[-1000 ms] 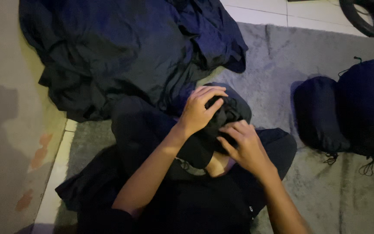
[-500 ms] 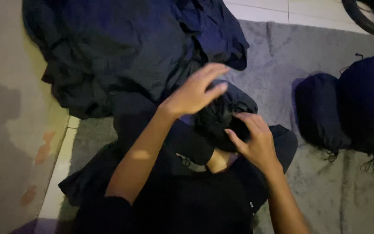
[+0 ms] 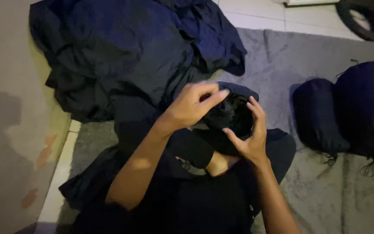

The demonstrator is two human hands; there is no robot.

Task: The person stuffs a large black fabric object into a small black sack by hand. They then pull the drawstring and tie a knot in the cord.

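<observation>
A small dark stuff sack (image 3: pixel 233 113) sits on my lap with dark fabric bunched in its round mouth. My right hand (image 3: pixel 248 135) cups the sack's right side and holds it. My left hand (image 3: pixel 192 105) hovers over the sack's left rim, fingers curled and touching the dark fabric there. A large heap of navy cloth (image 3: pixel 126 52) runs from the sack up to the far left. My legs in dark trousers (image 3: pixel 182 186) are folded beneath.
Two filled navy drawstring sacks (image 3: pixel 347 112) lie side by side on the grey carpet (image 3: pixel 278 56) at the right. A dark round object (image 3: pixel 364 17) rests on white floor tiles at top right. A beige surface (image 3: pixel 9 130) lies left.
My left hand lifted off the sack, swung up, and came back down to its left rim. My right hand slid from the sack's front to cup its right side.
</observation>
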